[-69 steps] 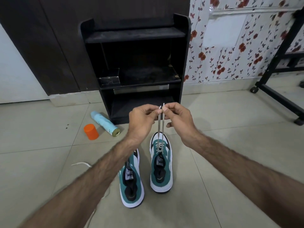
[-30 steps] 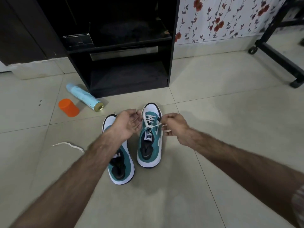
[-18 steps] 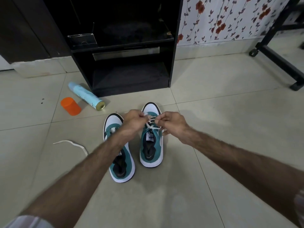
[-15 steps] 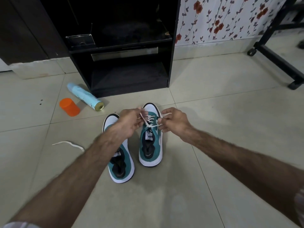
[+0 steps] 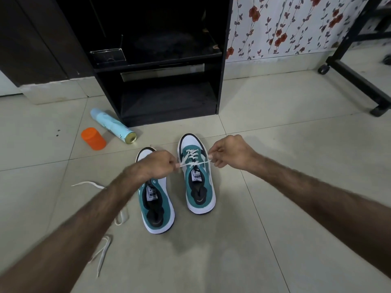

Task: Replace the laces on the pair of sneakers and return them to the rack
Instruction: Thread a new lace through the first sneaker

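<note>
A loose lace (image 5: 101, 252) is laid on the floor tiles (image 5: 275, 240) at near left. Two teal-and-white sneakers stand side by side; the left sneaker (image 5: 155, 199) is unlaced. The white lace (image 5: 193, 160) of the right sneaker (image 5: 196, 176) is pinched at one end by the left hand (image 5: 157, 166) and at the other by the right hand (image 5: 229, 152). Farther left, an orange cap (image 5: 93, 138) and a spray can (image 5: 113, 125) are seen. The black rack (image 5: 160, 60) is placed beyond.
</note>
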